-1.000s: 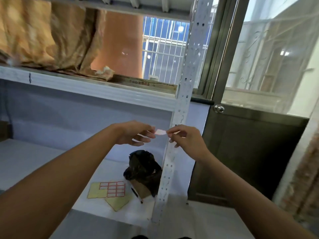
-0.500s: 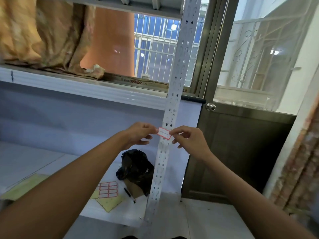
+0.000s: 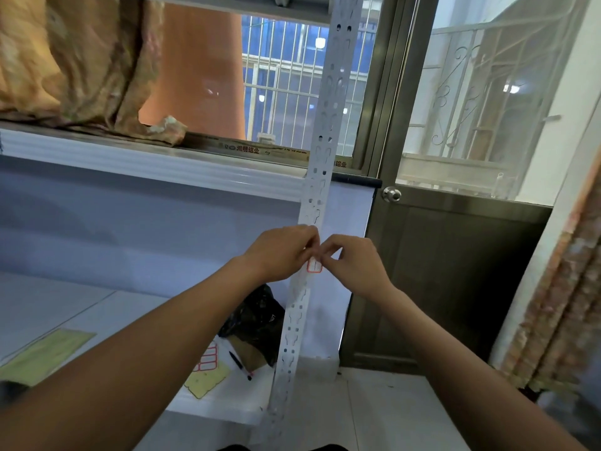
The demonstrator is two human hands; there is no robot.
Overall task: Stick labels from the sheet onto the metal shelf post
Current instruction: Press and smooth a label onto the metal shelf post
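**Label at the post, ready to press down**

You have both hands up at the shelf post (image 3: 320,151), working one label (image 3: 314,265) against its front face. Your left hand (image 3: 282,253) pinches the label's upper edge from the left, and your right hand (image 3: 353,265) pinches it from the right, fingertips nearly touching over it. The label hangs upright, its red border showing below your fingers, and it lies over the post's holed strip. Whether it already sticks to the metal or only rests against it is hard to tell, since your fingers cover its top half.

This looks like the placing step. Next, you likely need to line the label up square with the post's edges, then smooth it flat from top to bottom so it bridges the holes without creasing.

The label sheet (image 3: 207,357) lies on the lower shelf (image 3: 107,307), beside a pen (image 3: 240,365) and a black bag (image 3: 257,315), for the next label.
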